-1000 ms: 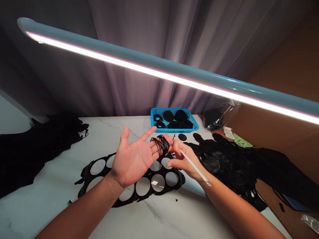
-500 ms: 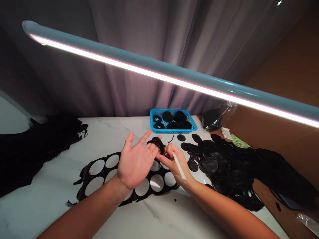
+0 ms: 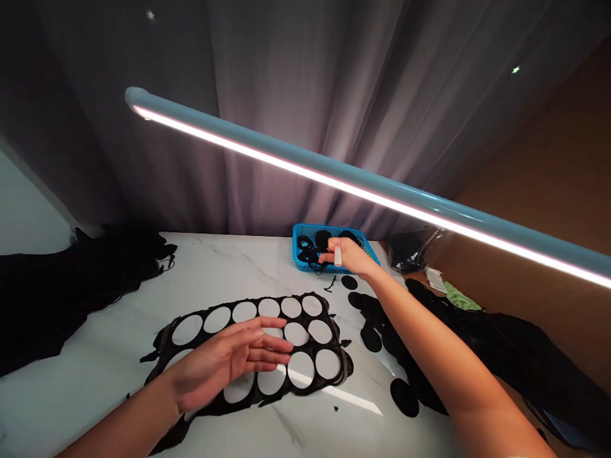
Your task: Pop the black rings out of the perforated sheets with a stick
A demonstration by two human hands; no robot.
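The right hand pinched a white stick in curled fingers, above black coils in a blue basket at the counter's far edge. The left hand, open and empty, spread over a black punched sheet.

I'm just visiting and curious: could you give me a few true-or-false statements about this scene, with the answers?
The black sheet has round holes. True.
The right hand is at a blue plastic basket. True.
The left hand holds the white stick. False: the right hand holds it; the left is open over the sheet.
The basket is empty. False: it holds black coils.
A loose black disc lies on the marble table. True.
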